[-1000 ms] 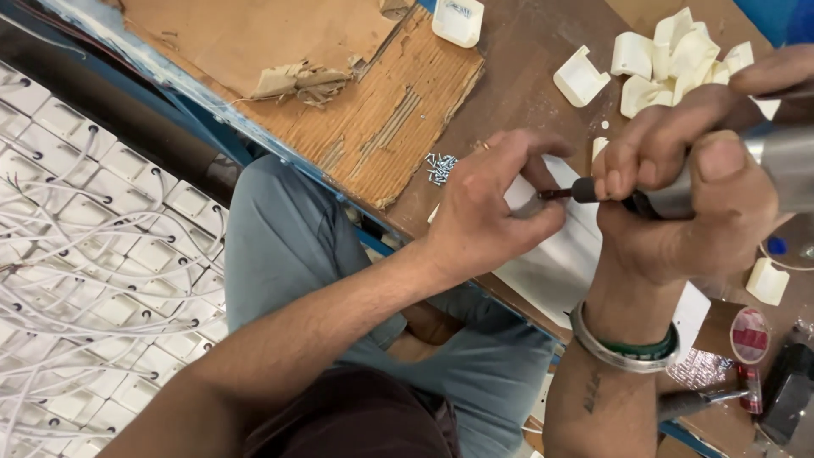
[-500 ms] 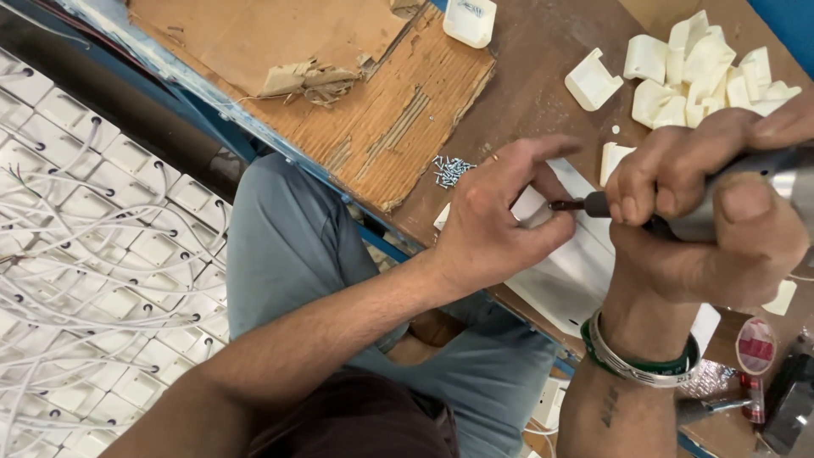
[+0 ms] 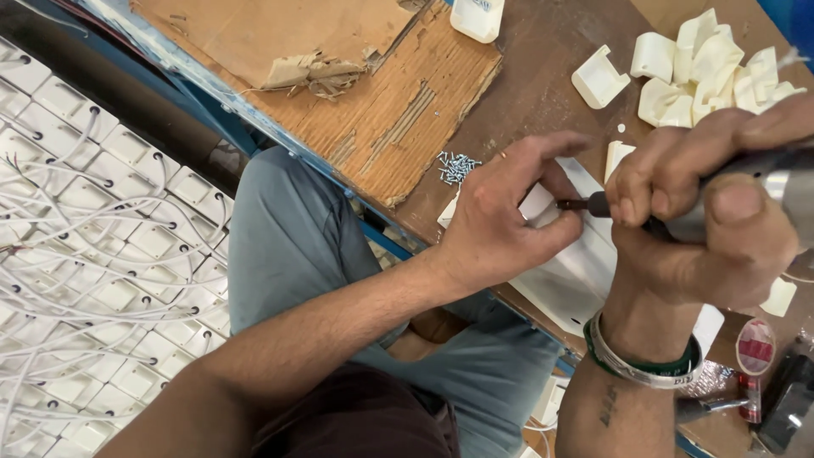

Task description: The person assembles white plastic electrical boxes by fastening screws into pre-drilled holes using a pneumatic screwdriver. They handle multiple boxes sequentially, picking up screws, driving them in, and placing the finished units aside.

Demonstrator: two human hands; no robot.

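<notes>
Here the right hand (image 3: 704,220) is fisted around a grey powered screwdriver (image 3: 763,191), bit level, while the left hand (image 3: 500,225), fingers spread, pins the flat white plastic plate (image 3: 577,271) at the brown table's (image 3: 526,93) near edge.

A flat white plastic plate (image 3: 577,263) lies on the brown table (image 3: 543,76) near its front edge. A screwdriver (image 3: 678,216) with a dark tip and grey body lies nearly level above it, its tip meeting the plate.
</notes>
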